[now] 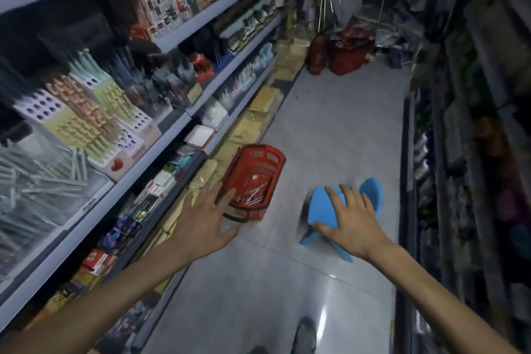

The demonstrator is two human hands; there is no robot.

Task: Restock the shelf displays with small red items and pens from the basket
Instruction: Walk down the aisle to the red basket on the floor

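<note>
A red plastic basket [255, 172] stands on the aisle floor by the left shelving, with a few white pens [254, 195] and a small red item [254, 181] inside. My left hand [204, 215] reaches toward the basket's near rim with fingers spread, holding nothing. My right hand [349, 221] hovers with spread fingers over a small blue plastic stool [327, 207] to the right of the basket; whether it touches the stool is unclear. Pen displays [86, 112] fill the shelf at the left.
Stationery shelves [161, 149] line the left side and dark racks [459, 152] the right. Yellow packets [258, 112] are stacked along the floor by the left shelving. A second red basket [349, 54] and a fire extinguisher [316, 54] stand at the aisle's far end. My shoe [304, 336] shows at the bottom.
</note>
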